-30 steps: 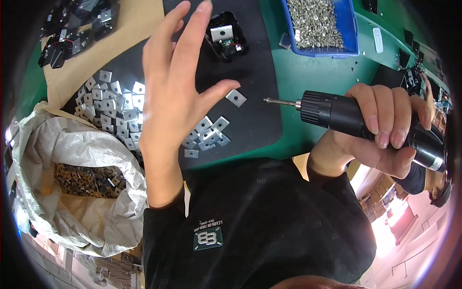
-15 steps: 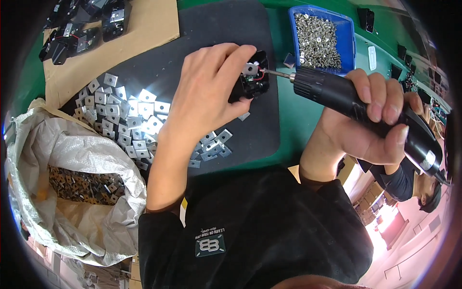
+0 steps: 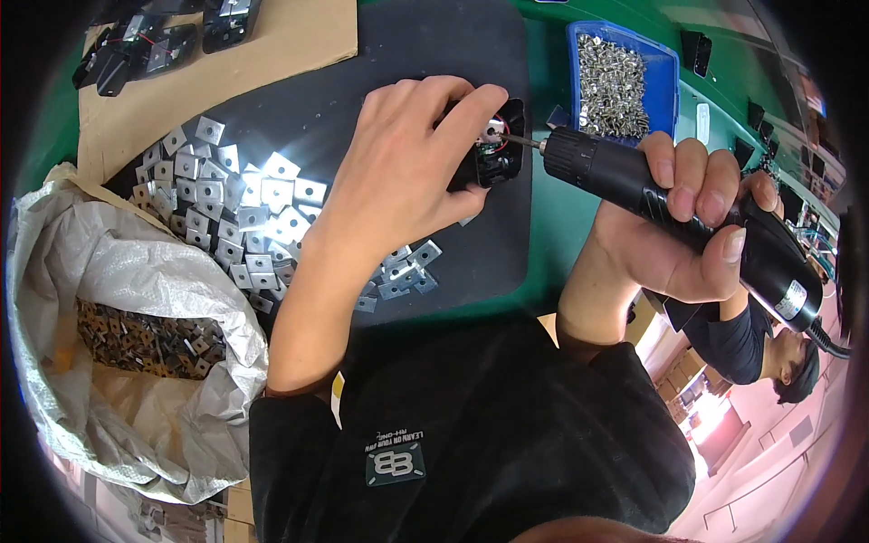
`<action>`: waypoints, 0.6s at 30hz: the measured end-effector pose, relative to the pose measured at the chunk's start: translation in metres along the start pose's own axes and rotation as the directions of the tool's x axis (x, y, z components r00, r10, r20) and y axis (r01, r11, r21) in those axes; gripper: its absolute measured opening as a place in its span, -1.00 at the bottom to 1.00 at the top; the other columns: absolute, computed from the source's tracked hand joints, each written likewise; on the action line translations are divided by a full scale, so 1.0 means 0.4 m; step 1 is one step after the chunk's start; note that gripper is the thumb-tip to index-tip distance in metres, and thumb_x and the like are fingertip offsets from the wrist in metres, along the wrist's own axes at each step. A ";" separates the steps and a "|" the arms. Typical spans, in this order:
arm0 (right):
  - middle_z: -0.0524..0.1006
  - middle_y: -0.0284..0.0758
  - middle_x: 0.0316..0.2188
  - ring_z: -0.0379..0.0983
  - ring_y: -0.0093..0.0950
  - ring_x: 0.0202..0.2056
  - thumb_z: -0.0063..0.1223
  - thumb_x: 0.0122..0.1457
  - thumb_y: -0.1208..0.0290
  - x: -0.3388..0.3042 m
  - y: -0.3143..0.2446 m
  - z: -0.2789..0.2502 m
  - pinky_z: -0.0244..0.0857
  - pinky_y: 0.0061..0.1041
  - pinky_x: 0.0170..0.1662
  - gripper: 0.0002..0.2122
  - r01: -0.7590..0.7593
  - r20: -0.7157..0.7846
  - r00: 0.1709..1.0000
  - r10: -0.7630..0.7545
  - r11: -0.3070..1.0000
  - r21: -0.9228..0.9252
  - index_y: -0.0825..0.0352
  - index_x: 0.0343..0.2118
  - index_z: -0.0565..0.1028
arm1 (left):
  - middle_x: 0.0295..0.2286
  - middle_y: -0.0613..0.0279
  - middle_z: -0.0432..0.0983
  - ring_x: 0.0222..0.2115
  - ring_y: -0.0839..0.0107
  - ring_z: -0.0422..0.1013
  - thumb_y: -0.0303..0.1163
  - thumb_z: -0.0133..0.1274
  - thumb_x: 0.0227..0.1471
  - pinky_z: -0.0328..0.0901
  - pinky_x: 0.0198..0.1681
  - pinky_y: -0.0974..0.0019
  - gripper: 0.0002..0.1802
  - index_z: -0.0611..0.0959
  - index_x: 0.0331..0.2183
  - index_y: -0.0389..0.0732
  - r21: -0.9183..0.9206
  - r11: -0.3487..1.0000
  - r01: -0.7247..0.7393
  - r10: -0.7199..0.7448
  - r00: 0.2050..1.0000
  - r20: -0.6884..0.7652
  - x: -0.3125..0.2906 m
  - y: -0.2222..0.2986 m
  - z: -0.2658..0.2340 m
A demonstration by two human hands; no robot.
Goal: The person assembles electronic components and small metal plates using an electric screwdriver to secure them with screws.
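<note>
Right hand (image 3: 692,231) is gripping the driver (image 3: 670,204) w/ bit entering the black part (image 3: 496,149); left hand (image 3: 407,158) is clamping that part on the mat (image 3: 362,81), near its right edge. Best keeping bit square, part pinned flat. Screw tray (image 3: 665,68) is sitting beyond.

Black screwdriver (image 3: 661,195), blue screw tray (image 3: 667,72), green table (image 3: 561,217).

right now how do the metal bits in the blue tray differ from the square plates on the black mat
The bits in the blue tray are small, shiny screws heaped thickly together, while the square plates are larger flat pieces, each with a hole in it. The screws are held in by the tray's walls; the plates lie spread loosely over the black mat. Both are silvery metal, and neither hand touches them.
</note>
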State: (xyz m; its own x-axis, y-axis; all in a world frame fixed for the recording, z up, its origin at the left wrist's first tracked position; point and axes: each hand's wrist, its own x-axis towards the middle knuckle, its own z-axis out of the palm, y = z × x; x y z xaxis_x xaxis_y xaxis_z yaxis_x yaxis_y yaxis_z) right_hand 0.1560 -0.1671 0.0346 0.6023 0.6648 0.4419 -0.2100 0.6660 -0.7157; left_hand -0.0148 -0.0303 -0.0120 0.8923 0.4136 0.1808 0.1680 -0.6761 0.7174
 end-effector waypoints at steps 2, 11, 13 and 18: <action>0.43 -0.43 -0.36 0.36 -0.51 -0.39 0.08 0.15 0.36 0.004 -0.002 0.001 0.27 -0.33 -0.18 -0.56 0.001 0.003 1.000 -0.001 1.000 -0.017 0.04 0.12 0.32 | -0.07 0.13 0.44 -0.07 0.10 0.38 -0.42 0.35 -0.46 0.23 0.05 0.10 -0.15 0.52 0.04 -0.09 -0.001 1.000 -0.015 0.015 1.000 -0.009 0.006 0.002 0.004; 0.40 -0.43 -0.41 0.36 -0.50 -0.42 0.07 0.14 0.39 0.001 0.004 0.012 0.29 -0.32 -0.21 -0.57 -0.003 -0.014 1.000 0.002 0.998 -0.056 0.03 0.10 0.33 | -0.08 0.14 0.44 -0.09 0.13 0.40 -0.40 0.38 -0.48 0.23 0.05 0.10 -0.12 0.53 0.05 -0.08 0.013 1.000 -0.016 0.016 1.000 -0.011 0.005 0.002 0.008; 0.39 -0.43 -0.41 0.36 -0.49 -0.43 0.08 0.14 0.39 0.005 0.000 0.021 0.29 -0.32 -0.22 -0.59 -0.004 -0.015 1.000 0.003 0.997 -0.072 0.04 0.08 0.34 | -0.11 0.16 0.44 -0.11 0.14 0.40 -0.39 0.38 -0.48 0.21 0.05 0.10 -0.12 0.53 0.05 -0.07 0.008 1.000 -0.019 0.020 1.000 -0.015 0.007 0.002 0.009; 0.40 -0.50 -0.40 0.32 -0.59 -0.39 0.13 0.12 0.39 0.015 0.003 0.048 0.19 -0.43 -0.17 -0.71 -0.083 0.072 0.992 0.103 0.968 -0.237 0.05 -0.07 0.42 | -0.22 0.21 0.45 -0.15 0.18 0.40 -0.35 0.40 -0.49 0.16 0.05 0.11 -0.13 0.55 0.03 -0.07 0.051 0.999 -0.003 0.003 1.000 -0.001 0.001 0.006 0.002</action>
State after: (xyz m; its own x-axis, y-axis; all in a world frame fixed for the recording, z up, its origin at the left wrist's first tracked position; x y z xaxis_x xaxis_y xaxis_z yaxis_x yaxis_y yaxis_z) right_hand 0.1447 -0.1558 0.0469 0.5203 0.7524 0.4040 -0.0703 0.5092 -0.8578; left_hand -0.0136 -0.0322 -0.0105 0.8926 0.4117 0.1835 0.1862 -0.7075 0.6817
